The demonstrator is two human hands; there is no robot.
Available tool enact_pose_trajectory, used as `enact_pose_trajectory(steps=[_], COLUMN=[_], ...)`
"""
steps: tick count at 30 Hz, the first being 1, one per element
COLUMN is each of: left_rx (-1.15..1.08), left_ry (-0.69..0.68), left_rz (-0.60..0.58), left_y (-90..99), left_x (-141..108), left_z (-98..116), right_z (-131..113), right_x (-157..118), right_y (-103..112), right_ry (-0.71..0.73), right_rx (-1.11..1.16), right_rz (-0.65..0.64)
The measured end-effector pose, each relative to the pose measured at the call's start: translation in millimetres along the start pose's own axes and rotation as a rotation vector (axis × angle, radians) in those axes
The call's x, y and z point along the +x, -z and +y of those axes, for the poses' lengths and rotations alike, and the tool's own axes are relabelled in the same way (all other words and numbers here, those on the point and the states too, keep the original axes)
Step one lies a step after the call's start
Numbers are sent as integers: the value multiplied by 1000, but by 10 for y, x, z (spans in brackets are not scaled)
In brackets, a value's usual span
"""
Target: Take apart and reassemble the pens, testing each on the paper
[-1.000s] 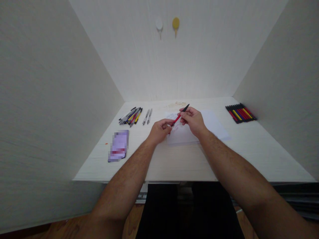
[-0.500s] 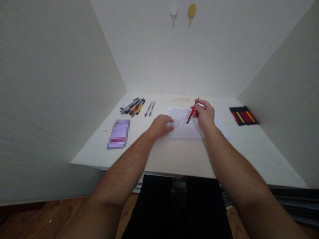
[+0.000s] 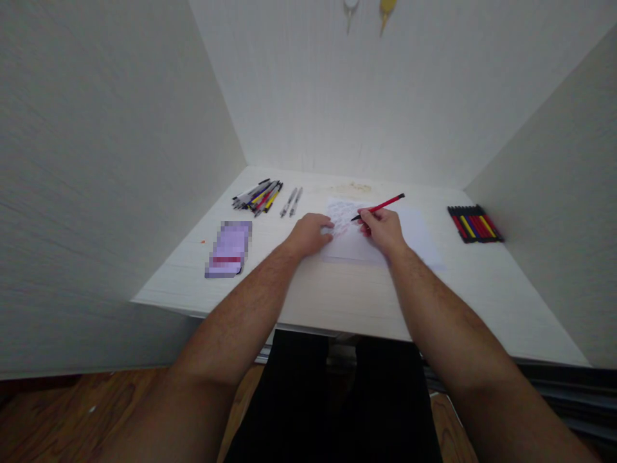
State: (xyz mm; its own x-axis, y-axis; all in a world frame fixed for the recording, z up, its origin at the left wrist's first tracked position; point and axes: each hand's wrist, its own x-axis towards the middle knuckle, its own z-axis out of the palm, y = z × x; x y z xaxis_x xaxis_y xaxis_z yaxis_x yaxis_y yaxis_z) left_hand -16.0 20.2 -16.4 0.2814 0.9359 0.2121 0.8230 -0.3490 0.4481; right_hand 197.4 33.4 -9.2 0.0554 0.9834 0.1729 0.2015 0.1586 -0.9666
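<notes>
My right hand grips a red pen with black ends. Its dark tip points down and left at the paper; I cannot tell whether it touches. The white paper lies on the white desk, with faint blue and reddish scribbles on its upper left part. On the paper's left edge rests my left hand, its fingers apart and nothing in them.
Left of the paper lie two clear pens and a pile of mixed pens. A purple, blurred-out phone-like thing is nearer. On the right, several coloured pens lie in a row by the side wall.
The red pen has turned in my right hand: its tip now points left at the scribbles and its other end up right. The hand has shifted slightly left. The view has tilted down a little.
</notes>
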Motion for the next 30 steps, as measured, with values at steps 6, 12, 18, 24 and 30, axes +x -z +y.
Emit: enact_pose_trajectory(steps=[6,12,18,24,30], left_rx=[-11,-12,1,-13,-8], left_ry=[11,15,21,23,20], left_rz=[-11,-10,-13,-9,-20], left_y=[16,25,19,29,46], left_x=[-3,-3,2,-7,-9], left_z=[21,40,28,37,53], right_z=[57,-4,-36,-43,0], right_x=[-7,-16,-29,-40,-8], right_y=[0,13,26,21,20], right_ry=[20,68,70,79,81], right_rx=[-203,-376,-404,-399,-433], right_rz=[-7,-1,-15,-37,10])
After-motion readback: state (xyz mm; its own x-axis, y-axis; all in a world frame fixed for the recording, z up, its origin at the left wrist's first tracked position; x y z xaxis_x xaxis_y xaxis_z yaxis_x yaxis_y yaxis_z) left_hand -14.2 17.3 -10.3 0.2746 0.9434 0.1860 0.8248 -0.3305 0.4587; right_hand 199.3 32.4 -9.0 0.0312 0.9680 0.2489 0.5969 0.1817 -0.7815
